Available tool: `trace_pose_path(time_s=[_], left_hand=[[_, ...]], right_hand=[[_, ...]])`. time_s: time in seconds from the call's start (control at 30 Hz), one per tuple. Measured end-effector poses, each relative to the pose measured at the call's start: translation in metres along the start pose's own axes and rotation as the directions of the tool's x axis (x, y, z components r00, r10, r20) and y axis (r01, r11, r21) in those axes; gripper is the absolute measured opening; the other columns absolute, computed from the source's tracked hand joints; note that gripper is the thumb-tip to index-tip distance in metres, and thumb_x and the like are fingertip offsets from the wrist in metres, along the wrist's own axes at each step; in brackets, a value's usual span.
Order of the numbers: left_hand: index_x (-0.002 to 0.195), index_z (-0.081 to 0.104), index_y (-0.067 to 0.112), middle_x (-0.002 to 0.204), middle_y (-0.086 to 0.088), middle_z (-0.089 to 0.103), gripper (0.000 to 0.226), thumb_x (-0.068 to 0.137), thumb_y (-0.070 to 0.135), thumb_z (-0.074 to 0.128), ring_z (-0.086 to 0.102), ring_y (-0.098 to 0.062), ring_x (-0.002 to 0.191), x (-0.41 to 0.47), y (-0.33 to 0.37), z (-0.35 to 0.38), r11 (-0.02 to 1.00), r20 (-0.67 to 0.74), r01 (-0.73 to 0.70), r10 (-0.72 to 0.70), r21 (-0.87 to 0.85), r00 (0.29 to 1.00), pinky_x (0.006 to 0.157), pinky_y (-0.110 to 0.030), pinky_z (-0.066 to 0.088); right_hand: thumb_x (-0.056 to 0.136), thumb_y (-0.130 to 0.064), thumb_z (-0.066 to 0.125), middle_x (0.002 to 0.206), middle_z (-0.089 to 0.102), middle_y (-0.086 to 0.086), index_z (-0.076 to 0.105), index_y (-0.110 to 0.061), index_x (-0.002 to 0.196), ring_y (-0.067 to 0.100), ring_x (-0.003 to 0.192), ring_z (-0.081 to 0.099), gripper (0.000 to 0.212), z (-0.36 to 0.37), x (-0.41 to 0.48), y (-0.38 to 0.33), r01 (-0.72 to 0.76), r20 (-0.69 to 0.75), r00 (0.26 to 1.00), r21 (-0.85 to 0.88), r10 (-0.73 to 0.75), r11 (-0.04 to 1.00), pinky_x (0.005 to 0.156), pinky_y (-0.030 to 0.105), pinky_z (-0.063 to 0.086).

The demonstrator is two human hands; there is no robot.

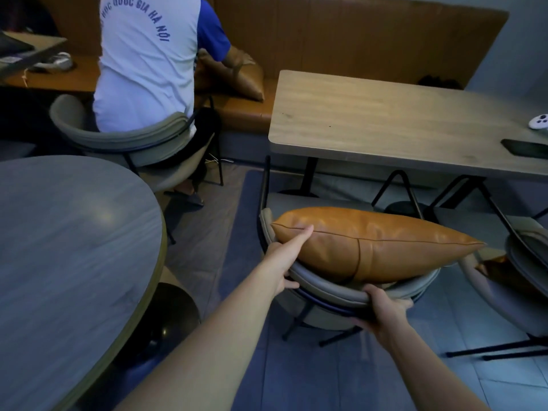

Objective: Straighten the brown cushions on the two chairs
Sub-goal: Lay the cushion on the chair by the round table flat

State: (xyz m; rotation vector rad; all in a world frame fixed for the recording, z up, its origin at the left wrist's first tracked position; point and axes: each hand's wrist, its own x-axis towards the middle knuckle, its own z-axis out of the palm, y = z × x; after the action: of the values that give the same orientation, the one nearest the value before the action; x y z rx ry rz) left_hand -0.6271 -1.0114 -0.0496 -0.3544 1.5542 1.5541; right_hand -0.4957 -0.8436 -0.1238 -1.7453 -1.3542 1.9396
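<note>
A brown leather cushion point(370, 243) stands on edge in the grey chair point(332, 295) in front of me, leaning on its curved backrest. My left hand point(289, 258) lies against the cushion's left end, index finger along its seam, lower fingers around the backrest. My right hand point(384, 308) grips the backrest rim from below the cushion. A second grey chair point(525, 259) stands at the right edge, with a corner of another brown cushion point(493, 262) showing on its seat.
A rectangular wooden table point(400, 126) stands behind the chairs, with a phone point(525, 148) and a white controller point(539, 121) on it. A round table point(65, 247) fills the left. A person in a white shirt point(148, 60) sits ahead handling a cushion on the brown bench point(355, 34).
</note>
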Motion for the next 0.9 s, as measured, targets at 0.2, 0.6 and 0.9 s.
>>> trace_pose_path(time_s=[0.2,0.6,0.9], left_hand=[[0.158,0.025,0.027,0.163,-0.007,0.032,0.102,0.077,0.073,0.069,0.035,-0.04,0.144,0.002,0.01,0.0,0.999,0.033,0.015,-0.017,0.052,0.999,0.106,-0.064,0.041],[0.159,0.021,0.023,0.163,-0.015,0.031,0.096,0.086,0.074,0.055,0.036,-0.045,0.143,0.016,0.015,-0.005,0.971,-0.056,0.089,-0.078,0.223,0.995,0.107,-0.068,0.038],[0.157,0.027,0.02,0.161,-0.013,0.035,0.089,0.09,0.071,0.054,0.039,-0.044,0.141,0.023,0.02,-0.007,0.954,-0.07,0.076,-0.058,0.291,0.996,0.104,-0.067,0.04]], right_hand=[[0.091,-0.023,0.074,0.15,0.044,0.014,0.012,-0.035,0.16,0.04,0.125,0.054,0.094,0.025,-0.024,0.02,0.032,-0.076,0.997,0.207,-0.016,0.978,0.087,0.066,0.057],[0.083,-0.014,0.081,0.153,0.046,0.019,0.033,-0.016,0.156,0.038,0.134,0.052,0.087,0.091,-0.06,0.046,-0.184,-0.064,0.959,0.603,0.277,0.776,0.099,0.054,0.054],[0.056,-0.036,0.077,0.12,0.062,0.021,0.049,-0.011,0.133,0.041,0.094,0.069,0.085,0.113,-0.033,0.026,-0.309,-0.066,0.937,0.304,0.343,0.901,0.06,0.049,0.06]])
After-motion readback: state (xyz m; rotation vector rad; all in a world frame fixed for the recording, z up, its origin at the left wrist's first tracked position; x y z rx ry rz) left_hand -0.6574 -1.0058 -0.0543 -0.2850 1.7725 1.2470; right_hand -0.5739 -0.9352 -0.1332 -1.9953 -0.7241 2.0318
